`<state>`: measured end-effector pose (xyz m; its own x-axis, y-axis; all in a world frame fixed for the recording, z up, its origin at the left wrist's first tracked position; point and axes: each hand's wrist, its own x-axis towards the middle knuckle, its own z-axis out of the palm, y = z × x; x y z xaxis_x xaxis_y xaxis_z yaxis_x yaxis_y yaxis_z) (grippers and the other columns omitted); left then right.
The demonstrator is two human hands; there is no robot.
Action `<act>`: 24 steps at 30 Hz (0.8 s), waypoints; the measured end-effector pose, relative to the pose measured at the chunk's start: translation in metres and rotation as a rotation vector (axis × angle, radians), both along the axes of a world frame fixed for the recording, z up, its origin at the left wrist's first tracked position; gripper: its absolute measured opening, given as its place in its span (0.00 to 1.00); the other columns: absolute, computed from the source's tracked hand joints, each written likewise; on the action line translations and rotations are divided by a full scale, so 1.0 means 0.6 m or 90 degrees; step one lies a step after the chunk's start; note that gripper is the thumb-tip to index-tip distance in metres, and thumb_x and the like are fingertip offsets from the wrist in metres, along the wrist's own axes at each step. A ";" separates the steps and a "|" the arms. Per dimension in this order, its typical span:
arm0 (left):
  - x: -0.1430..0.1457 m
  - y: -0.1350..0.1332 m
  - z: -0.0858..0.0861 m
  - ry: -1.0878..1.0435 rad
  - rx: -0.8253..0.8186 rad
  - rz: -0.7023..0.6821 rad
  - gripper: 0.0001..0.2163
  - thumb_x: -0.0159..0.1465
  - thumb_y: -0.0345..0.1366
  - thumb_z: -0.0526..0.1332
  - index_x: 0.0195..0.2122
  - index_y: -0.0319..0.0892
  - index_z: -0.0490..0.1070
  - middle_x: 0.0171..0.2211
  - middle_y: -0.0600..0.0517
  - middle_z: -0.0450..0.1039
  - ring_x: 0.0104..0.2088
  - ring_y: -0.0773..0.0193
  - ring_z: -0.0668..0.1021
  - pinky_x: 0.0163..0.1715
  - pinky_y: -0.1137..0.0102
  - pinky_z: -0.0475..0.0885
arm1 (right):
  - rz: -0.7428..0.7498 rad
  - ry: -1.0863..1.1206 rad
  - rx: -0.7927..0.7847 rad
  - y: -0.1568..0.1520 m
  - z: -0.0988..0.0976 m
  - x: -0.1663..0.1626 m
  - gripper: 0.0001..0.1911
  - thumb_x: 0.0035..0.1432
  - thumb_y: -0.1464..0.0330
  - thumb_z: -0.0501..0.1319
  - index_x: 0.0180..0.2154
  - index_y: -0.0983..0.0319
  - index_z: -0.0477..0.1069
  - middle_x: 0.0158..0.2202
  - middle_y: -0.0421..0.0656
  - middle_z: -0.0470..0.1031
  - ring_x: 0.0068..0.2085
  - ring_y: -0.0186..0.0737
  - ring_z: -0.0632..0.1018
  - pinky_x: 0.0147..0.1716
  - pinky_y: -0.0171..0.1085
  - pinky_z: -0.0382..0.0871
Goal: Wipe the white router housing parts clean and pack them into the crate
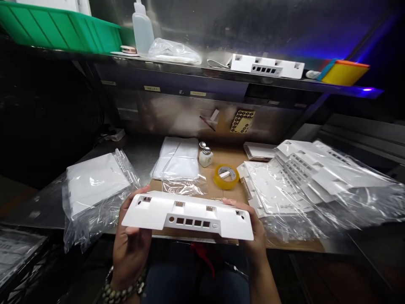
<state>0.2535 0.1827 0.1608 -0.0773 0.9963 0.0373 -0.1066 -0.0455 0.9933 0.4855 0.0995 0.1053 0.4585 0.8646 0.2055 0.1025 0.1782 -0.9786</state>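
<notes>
Between both hands I hold a white plastic router housing [148, 217], its edge with a row of square port openings turned toward me. My left hand [131, 242] grips the left end, thumb below and fingers behind. The right end is held by my right hand [255, 236], with fingers along the top back edge and the rest partly hidden by the housing. Just beyond it lie a stack of clear plastic bags [179, 158] and a roll of yellow tape [226, 176] with a small white piece inside its ring.
Bagged white housings [98, 181] lie at left, and several more [303, 173] overlap at right. A small pump bottle [206, 157] stands behind the tape. Overhead, a shelf carries a green bin [63, 31], a squeeze bottle [143, 29], another housing [267, 66] and a yellow container [344, 72].
</notes>
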 end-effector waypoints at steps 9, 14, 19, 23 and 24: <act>0.018 -0.001 -0.029 -0.084 0.007 -0.068 0.32 0.60 0.61 0.65 0.61 0.49 0.69 0.66 0.46 0.65 0.66 0.49 0.67 0.63 0.66 0.70 | -0.059 -0.025 -0.004 -0.018 -0.009 0.025 0.15 0.61 0.63 0.66 0.51 0.52 0.76 0.52 0.43 0.82 0.54 0.49 0.81 0.54 0.46 0.76; 0.021 -0.008 -0.032 -0.073 0.021 -0.073 0.35 0.59 0.62 0.66 0.61 0.47 0.68 0.66 0.44 0.65 0.66 0.49 0.68 0.61 0.67 0.71 | -0.112 0.001 -0.023 -0.017 0.002 0.017 0.17 0.58 0.59 0.68 0.48 0.54 0.77 0.51 0.44 0.82 0.54 0.50 0.81 0.55 0.46 0.74; 0.020 -0.011 -0.033 -0.066 0.043 -0.082 0.35 0.55 0.62 0.69 0.60 0.50 0.70 0.66 0.46 0.66 0.68 0.47 0.64 0.66 0.60 0.64 | -0.118 -0.009 0.016 -0.017 -0.011 0.026 0.19 0.57 0.58 0.69 0.48 0.57 0.77 0.51 0.48 0.82 0.54 0.55 0.80 0.54 0.50 0.75; 0.022 -0.013 -0.032 -0.074 0.093 -0.095 0.35 0.54 0.62 0.69 0.59 0.52 0.71 0.63 0.47 0.70 0.70 0.48 0.62 0.67 0.61 0.63 | -0.097 -0.033 0.071 -0.017 -0.023 0.036 0.20 0.57 0.60 0.70 0.50 0.60 0.77 0.53 0.49 0.81 0.55 0.55 0.80 0.54 0.49 0.74; 0.023 -0.015 -0.031 -0.079 0.096 -0.098 0.34 0.55 0.61 0.69 0.59 0.52 0.71 0.62 0.47 0.71 0.70 0.48 0.62 0.67 0.61 0.62 | -0.096 -0.029 0.074 -0.017 -0.024 0.038 0.20 0.57 0.60 0.70 0.50 0.60 0.76 0.53 0.49 0.80 0.55 0.55 0.80 0.55 0.49 0.73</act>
<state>0.2676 0.1740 0.1422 0.0620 0.9806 0.1861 -0.2445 -0.1659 0.9553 0.5082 0.0891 0.0911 0.5688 0.7560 0.3240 0.1803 0.2697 -0.9459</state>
